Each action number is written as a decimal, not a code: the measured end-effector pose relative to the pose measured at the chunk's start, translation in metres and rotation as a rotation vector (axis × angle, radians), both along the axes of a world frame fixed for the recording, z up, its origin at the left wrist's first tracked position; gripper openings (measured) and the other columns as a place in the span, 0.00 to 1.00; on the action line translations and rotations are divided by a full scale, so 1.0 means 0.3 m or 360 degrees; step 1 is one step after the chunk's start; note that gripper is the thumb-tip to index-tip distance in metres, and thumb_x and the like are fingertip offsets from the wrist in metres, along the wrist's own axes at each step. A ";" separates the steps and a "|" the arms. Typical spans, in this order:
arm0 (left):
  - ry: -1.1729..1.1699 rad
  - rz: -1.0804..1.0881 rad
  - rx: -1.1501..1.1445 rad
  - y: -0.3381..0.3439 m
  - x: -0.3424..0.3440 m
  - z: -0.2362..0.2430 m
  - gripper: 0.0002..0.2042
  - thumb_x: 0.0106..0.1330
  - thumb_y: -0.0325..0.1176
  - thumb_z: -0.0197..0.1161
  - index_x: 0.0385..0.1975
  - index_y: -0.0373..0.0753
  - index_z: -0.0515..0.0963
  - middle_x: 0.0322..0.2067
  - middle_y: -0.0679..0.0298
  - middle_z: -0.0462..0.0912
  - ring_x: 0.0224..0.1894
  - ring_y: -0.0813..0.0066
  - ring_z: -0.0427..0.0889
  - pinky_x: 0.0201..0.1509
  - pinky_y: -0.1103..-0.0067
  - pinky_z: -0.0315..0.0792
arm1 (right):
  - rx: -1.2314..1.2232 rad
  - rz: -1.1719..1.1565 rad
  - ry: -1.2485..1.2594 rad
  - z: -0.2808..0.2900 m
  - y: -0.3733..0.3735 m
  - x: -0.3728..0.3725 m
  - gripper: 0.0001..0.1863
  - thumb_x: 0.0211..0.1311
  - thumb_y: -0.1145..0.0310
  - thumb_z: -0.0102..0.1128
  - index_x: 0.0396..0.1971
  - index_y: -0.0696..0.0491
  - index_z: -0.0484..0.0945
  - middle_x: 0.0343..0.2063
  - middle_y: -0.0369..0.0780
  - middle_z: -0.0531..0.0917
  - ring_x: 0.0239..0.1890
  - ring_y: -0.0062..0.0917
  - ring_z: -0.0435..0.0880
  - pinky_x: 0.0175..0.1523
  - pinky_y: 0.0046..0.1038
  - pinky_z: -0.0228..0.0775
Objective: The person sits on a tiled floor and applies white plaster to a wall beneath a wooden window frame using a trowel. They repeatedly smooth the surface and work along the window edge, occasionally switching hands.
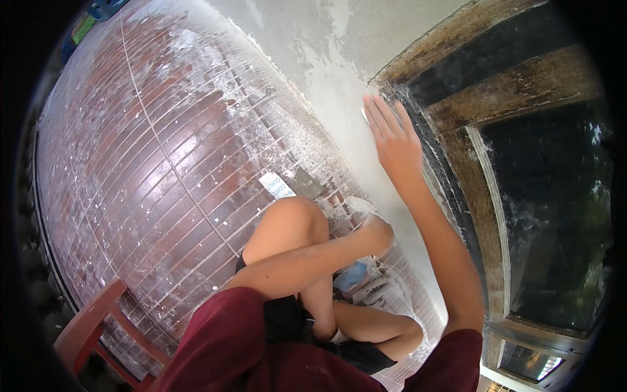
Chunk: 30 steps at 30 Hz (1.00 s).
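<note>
My right hand (pixel 396 142) lies against the smooth grey wall (pixel 346 111), beside the wooden frame, with its fingers stretched out. A thin white edge, apparently sandpaper (pixel 364 115), shows beside its index finger; the rest is hidden under the hand. Low by the foot of the wall, my left hand (pixel 377 235) is bent down close to a whitish, dusty thing (pixel 358 208) whose kind I cannot make out. Its fingers are mostly hidden. Near my knee, a white sheet with blue print (pixel 277 185) lies on the floor beside a grey piece (pixel 307 183).
Dark panes sit in a worn wooden window frame (pixel 516 88) at the right. White dust and splashes mark the reddish tiled floor (pixel 176 150). A red chair (pixel 98 320) stands at the lower left. Something blue (pixel 351 277) lies between my legs and the wall.
</note>
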<state>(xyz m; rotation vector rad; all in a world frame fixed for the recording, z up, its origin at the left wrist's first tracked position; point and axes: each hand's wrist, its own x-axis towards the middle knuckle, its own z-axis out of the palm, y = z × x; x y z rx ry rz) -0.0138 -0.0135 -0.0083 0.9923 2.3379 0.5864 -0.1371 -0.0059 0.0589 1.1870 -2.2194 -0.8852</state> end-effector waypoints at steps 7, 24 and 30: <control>-0.0022 -0.0083 0.0034 -0.006 0.013 0.048 0.11 0.51 0.31 0.61 0.32 0.38 0.86 0.39 0.56 0.86 0.43 0.61 0.86 0.40 0.66 0.78 | 0.0571 -0.0243 -0.0219 0.027 0.591 0.363 0.35 0.62 0.67 0.45 0.72 0.48 0.56 0.73 0.26 0.54 0.74 0.15 0.51 0.76 0.27 0.42; -0.0194 -0.0288 -0.0071 0.066 0.024 -0.060 0.17 0.55 0.37 0.61 0.44 0.41 0.84 0.44 0.61 0.85 0.43 0.57 0.84 0.39 0.56 0.78 | 0.0060 0.0106 -0.0029 0.006 -0.002 -0.009 0.30 0.62 0.69 0.47 0.67 0.50 0.65 0.71 0.29 0.60 0.73 0.18 0.55 0.77 0.32 0.44; -0.0183 -0.0106 -0.0107 0.008 -0.009 -0.008 0.13 0.50 0.32 0.59 0.32 0.38 0.86 0.37 0.57 0.87 0.41 0.59 0.86 0.38 0.65 0.78 | -0.0035 0.0086 0.0079 0.020 -0.125 -0.070 0.30 0.64 0.66 0.46 0.68 0.52 0.63 0.72 0.30 0.58 0.74 0.17 0.51 0.78 0.31 0.39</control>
